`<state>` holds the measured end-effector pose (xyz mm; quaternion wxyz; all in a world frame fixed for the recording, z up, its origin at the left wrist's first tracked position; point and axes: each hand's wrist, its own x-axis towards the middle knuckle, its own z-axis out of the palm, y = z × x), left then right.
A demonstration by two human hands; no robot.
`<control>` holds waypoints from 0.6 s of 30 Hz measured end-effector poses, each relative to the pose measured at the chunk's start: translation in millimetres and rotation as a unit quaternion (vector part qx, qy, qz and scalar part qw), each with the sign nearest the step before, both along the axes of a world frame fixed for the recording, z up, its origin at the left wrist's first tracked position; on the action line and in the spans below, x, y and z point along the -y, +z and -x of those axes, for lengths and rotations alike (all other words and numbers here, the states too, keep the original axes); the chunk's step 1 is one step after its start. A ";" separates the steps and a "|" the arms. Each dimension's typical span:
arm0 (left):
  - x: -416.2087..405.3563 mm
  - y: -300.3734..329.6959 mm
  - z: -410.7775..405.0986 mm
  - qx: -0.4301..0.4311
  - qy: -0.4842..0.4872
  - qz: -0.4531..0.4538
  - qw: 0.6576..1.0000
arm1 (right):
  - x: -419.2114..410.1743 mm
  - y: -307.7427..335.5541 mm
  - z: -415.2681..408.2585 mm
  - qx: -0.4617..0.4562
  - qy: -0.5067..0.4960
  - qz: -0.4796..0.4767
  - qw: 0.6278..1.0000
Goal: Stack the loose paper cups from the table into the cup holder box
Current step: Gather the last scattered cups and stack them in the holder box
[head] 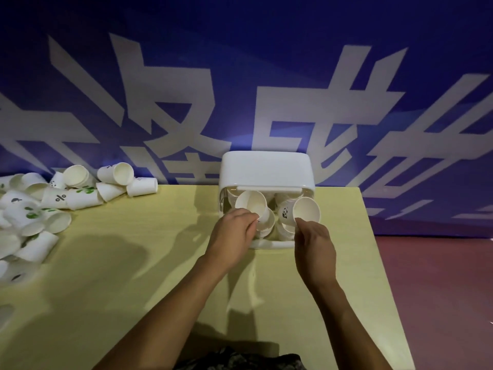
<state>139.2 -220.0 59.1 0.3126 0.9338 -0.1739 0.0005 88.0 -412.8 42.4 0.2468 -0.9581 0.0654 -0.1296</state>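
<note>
We see loose white paper cups [40,206] heaped at the table's left edge — many on their sides — and the white cup holder box [266,169] standing by the wall, cups stacked inside.

A single head-worn wide-angle view looks forward and down, close over the table [133,263]. It faces the blue wall [240,62] beyond.

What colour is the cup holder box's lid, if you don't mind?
Plain white; the cup holder box's lid shows best in the head view.
</note>
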 end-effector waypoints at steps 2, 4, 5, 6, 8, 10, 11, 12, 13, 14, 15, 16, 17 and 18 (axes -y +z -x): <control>9.9 -7.2 -5.3 -0.020 -0.014 -0.025 0.999 | 7.8 -7.1 -4.8 -0.024 0.001 0.015 1.000; 18.2 -13.3 -9.7 -0.038 -0.026 -0.050 0.998 | 13.6 -15.8 -11.3 -0.040 0.013 0.022 0.999; 22.1 -16.6 -11.5 -0.052 -0.029 -0.064 0.996 | 16.4 -19.9 -14.6 -0.048 0.028 0.029 0.998; 25.6 -20.1 -12.9 -0.067 -0.031 -0.079 0.994 | 18.6 -24.6 -17.7 -0.057 0.045 0.045 0.996; 31.3 -28.1 -16.1 -0.097 -0.033 -0.105 0.989 | 22.4 -34.7 -22.8 -0.079 0.067 0.078 0.992; 34.3 -38.9 -18.9 -0.117 -0.036 -0.126 0.984 | 24.4 -45.9 -25.6 -0.106 0.071 0.098 0.987; 34.6 -44.0 -19.9 -0.124 -0.037 -0.133 0.983 | 24.5 -51.0 -26.0 -0.116 0.074 0.103 0.985; 34.6 -48.9 -21.3 -0.132 -0.038 -0.134 0.981 | 24.5 -55.1 -26.5 -0.123 0.076 0.104 0.984; 34.7 -52.8 -22.3 -0.139 -0.036 -0.131 0.981 | 24.5 -58.3 -26.6 -0.127 0.077 0.102 0.984; 35.1 -55.2 -22.8 -0.144 -0.034 -0.125 0.981 | 24.1 -60.1 -26.4 -0.130 0.078 0.099 0.983; 35.6 -56.6 -23.4 -0.145 -0.032 -0.122 0.981 | 23.4 -60.9 -26.3 -0.131 0.078 0.100 0.983; 35.6 -57.0 -23.6 -0.144 -0.031 -0.117 0.982 | 22.1 -61.4 -26.5 -0.133 0.078 0.102 0.983; 35.0 -57.2 -23.6 -0.138 -0.027 -0.108 0.984 | 20.4 -61.4 -27.1 -0.132 0.073 0.102 0.983; 33.0 -56.7 -22.8 -0.130 -0.021 -0.091 0.987 | 17.7 -60.7 -27.5 -0.128 0.066 0.098 0.985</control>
